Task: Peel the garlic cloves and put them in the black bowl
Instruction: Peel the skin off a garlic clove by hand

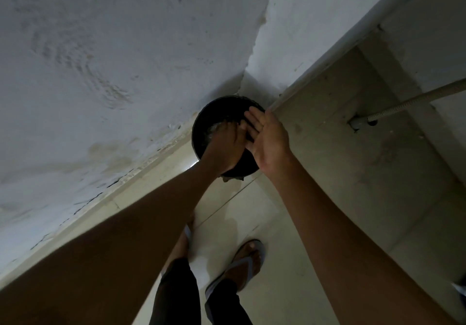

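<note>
A round black container [216, 109] stands on the floor in the corner of two walls. Both my hands are over it. My left hand [225, 145] reaches in from the left with its back up, and its fingers point into the container beside something pale and whitish [213, 128]. My right hand [267, 136] is held flat with the palm showing over the right rim, fingers straight. The left fingertips lie against the right palm. No garlic clove is visible in either hand.
A stained white wall [100, 72] fills the left. A low concrete step [327, 123] runs on the right, with a grey corrugated hose [416, 97] and a pipe stub [360, 123]. My feet in sandals [248, 261] stand on pale floor tiles [277, 236].
</note>
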